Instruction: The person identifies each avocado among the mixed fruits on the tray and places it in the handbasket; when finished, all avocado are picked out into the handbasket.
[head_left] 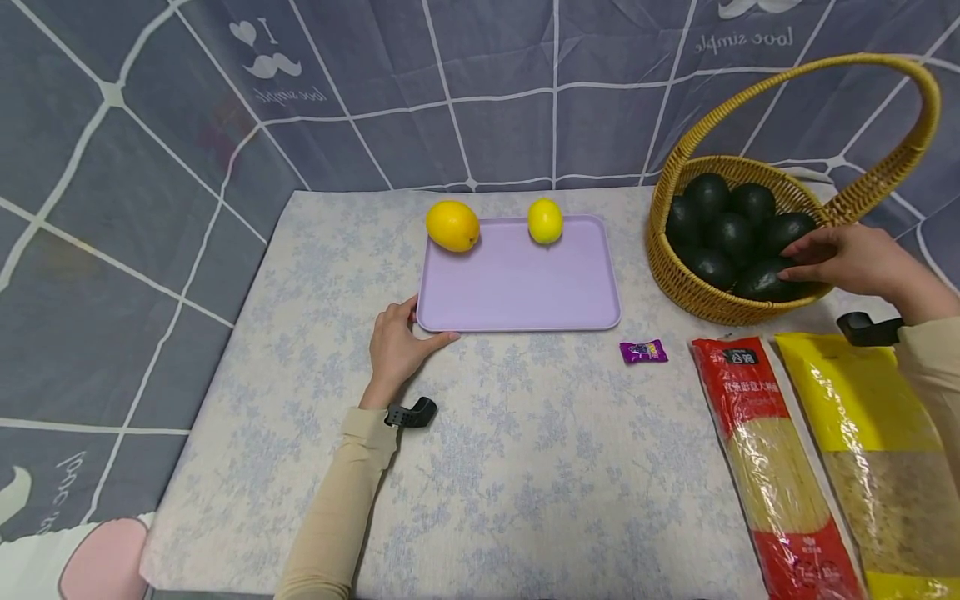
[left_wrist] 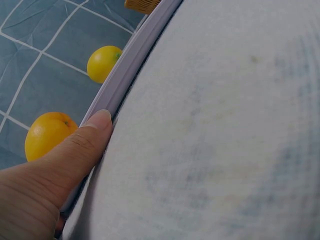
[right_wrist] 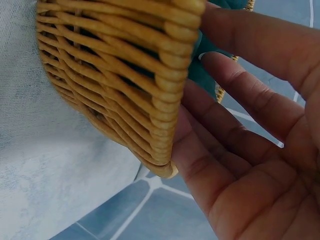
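A lavender tray [head_left: 517,283] lies on the table, its near left corner held by my left hand [head_left: 396,350]. The thumb [left_wrist: 82,142] runs along the tray's front rim, with the other fingers at its left side, mostly hidden in the left wrist view. An orange [head_left: 453,226] and a lemon [head_left: 545,222] sit at the tray's far edge. My right hand [head_left: 862,260] reaches over the rim of a wicker basket [head_left: 701,300] heaped with dark avocados [head_left: 731,237]. Its thumb and fingertips touch the avocados nearest it, a gap showing between them.
A small purple wrapped candy [head_left: 643,352] lies between tray and basket. Below the basket are a red pasta packet [head_left: 776,467] and a yellow packet [head_left: 885,467], partly under the right forearm. The basket's tall handle [head_left: 802,71] arches up. A curtain [head_left: 502,133] hangs behind the table.
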